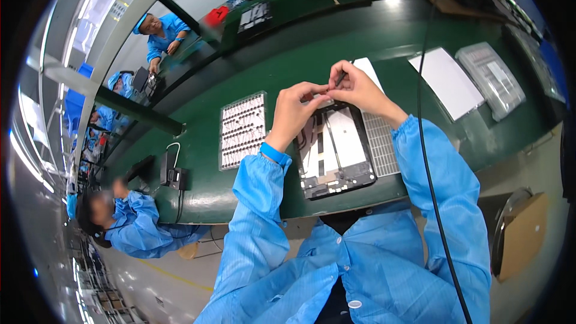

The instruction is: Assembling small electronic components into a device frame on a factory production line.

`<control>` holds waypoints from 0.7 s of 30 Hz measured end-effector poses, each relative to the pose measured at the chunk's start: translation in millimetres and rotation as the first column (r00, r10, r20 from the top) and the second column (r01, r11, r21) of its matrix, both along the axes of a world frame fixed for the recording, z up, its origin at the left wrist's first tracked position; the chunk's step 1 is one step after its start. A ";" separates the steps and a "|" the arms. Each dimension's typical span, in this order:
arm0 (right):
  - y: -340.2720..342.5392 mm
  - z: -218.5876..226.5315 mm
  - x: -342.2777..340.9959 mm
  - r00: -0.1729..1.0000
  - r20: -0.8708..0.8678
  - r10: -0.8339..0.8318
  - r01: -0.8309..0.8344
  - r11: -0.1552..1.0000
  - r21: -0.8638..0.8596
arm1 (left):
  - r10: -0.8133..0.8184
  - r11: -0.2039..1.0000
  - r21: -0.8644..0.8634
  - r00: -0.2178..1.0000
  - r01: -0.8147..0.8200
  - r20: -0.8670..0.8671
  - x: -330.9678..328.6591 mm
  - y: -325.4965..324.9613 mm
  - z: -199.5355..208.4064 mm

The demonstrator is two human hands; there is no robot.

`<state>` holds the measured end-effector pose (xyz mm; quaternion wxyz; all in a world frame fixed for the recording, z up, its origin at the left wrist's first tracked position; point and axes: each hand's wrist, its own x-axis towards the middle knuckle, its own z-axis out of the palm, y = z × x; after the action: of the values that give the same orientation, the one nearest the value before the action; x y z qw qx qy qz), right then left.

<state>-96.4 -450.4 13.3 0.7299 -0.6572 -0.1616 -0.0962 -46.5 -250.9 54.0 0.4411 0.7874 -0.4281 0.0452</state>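
Note:
An opened tablet-like device [346,138] lies before me on the green table, its dark frame, pale inner panels and strips exposed. Both hands meet just above its far edge. My left hand [295,110], with a blue band at the wrist, is closed in a pinch; whatever sits at its fingertips is too small to name. My right hand [362,91] is closed around a short, dark, slim tool [340,77], its fingertips against those of the left. Left of the device is a clear tray [242,131] with rows of small dark-and-white parts.
A white gridded sheet [384,146] lies partly under my right arm. Farther right are a white sheet [447,83] and a clear plastic-wrapped package [491,80]. A black cable [422,126] hangs across the view. A power adapter [176,177] sits left. Co-workers in blue sit around.

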 end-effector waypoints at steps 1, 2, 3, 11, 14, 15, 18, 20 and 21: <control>-6.3 -0.7 -3.5 0.999 -0.029 -0.025 0.025 1.000 0.011 | -0.014 0.999 -0.035 1.000 0.014 -0.004 0.9 -5.8 -4.1; -10.4 -0.9 -6.5 0.997 -0.057 -0.044 0.046 0.999 0.021 | -0.024 0.999 -0.022 1.000 0.024 -0.010 -0.9 -9.9 -4.8; -14.9 -3.3 -6.8 0.997 -0.062 -0.053 0.055 0.998 0.033 | 0.001 1.000 0.024 1.000 -0.001 -0.011 -3.1 -13.9 -3.2; -24.0 -7.6 -13.7 0.899 0.068 -0.432 0.432 0.853 -0.292 | 0.120 0.992 0.043 0.992 -0.119 -0.025 -7.2 -21.5 -31.7; -24.6 -11.0 -15.0 0.887 0.054 -0.459 0.450 0.829 -0.334 | 0.079 0.995 0.064 0.996 -0.081 0.038 -10.6 -22.7 -34.7; -22.9 -12.8 -14.3 0.886 0.050 -0.461 0.450 0.829 -0.332 | 0.094 0.993 0.072 0.995 -0.096 0.034 -12.5 -22.8 -34.6; -19.1 -14.8 -16.8 0.888 0.050 -0.457 0.431 0.787 -0.441 | 0.103 0.991 0.077 0.994 -0.105 0.027 -17.0 -21.3 -36.6; -17.2 -12.7 -22.1 0.917 -0.014 -0.399 0.344 0.808 -0.479 | 0.102 0.992 0.072 0.995 -0.103 0.023 -19.3 -20.8 -40.3; -18.3 -17.4 -21.2 0.931 -0.043 -0.364 0.296 0.816 -0.496 | 0.106 0.991 0.081 0.994 -0.108 0.028 -20.4 -20.8 -43.5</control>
<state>-117.6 -468.7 -4.1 0.5249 -0.8406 -0.0139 -0.1332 -66.9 -271.6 10.5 0.4003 0.8260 -0.3922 0.0605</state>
